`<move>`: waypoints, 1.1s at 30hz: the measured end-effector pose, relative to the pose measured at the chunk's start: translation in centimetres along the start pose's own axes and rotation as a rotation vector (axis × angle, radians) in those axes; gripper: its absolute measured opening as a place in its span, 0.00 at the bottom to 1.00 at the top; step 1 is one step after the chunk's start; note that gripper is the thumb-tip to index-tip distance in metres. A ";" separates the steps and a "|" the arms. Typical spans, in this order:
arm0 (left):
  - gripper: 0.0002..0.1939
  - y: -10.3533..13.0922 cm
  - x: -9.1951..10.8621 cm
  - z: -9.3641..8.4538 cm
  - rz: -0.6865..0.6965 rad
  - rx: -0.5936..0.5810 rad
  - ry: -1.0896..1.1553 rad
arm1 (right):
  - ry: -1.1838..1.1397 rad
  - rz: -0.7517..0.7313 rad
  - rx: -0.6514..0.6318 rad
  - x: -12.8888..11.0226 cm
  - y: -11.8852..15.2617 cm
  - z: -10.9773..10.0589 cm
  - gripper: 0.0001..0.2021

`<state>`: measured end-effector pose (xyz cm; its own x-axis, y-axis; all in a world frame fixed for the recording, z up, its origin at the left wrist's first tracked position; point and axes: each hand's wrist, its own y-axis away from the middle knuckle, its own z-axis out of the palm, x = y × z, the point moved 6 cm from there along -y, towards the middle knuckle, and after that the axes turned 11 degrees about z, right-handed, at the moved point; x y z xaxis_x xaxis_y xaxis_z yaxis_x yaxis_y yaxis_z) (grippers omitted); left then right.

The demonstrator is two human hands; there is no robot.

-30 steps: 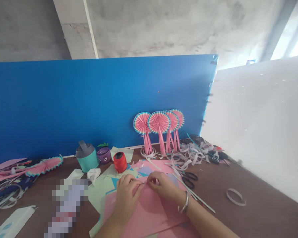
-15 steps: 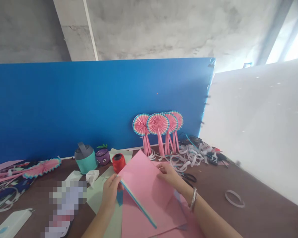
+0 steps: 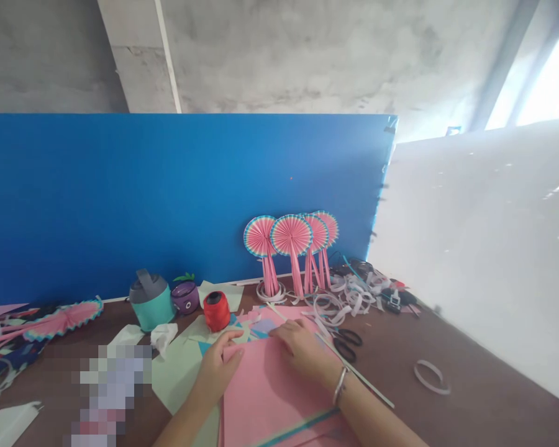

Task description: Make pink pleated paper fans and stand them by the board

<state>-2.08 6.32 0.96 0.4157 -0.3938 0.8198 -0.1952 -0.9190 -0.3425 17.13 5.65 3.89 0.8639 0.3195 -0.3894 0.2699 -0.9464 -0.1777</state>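
Note:
A pink paper sheet (image 3: 263, 388) with a blue-and-cream stripe along its near edge lies flat on other pink sheets. My left hand (image 3: 218, 366) is at its far left corner, thumb on the paper and index finger stretched out past the edge, with a gap between them. Across the far edge rests my right hand (image 3: 302, 351), a bracelet on its wrist, fingers spread and lying flat; some fingertips are hard to make out. Just beyond the hands are blue and lilac paper pieces (image 3: 262, 329). Black-handled scissors (image 3: 347, 344) lie right of my right hand, beside a thin pale strip (image 3: 368, 382).
Pink pleated paper fans (image 3: 291, 234) lean against the blue partition (image 3: 168, 186). A red thread spool (image 3: 217, 310), a purple cup (image 3: 185, 298) and a teal container (image 3: 152, 307) stand behind the left hand. Curled white strips (image 3: 354, 295) are heaped at back right; a white ring (image 3: 431, 377) lies right.
The striped sheet has turned and come down flat; its stripe moved from the left side to the near edge. Both hands shifted to its far edge. The scissors and a pale strip show more fully.

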 end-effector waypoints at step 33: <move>0.13 0.1 0.8 0.9 0.377 -0.028 -0.414 | -0.059 0.082 0.766 5.1 0.2 -3.8 0.08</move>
<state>-0.96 5.86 1.17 0.6256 -0.6745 0.3919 -0.4192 -0.7144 -0.5603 23.19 6.92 5.35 0.8384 0.2724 -0.4722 -0.1819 -0.6767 -0.7134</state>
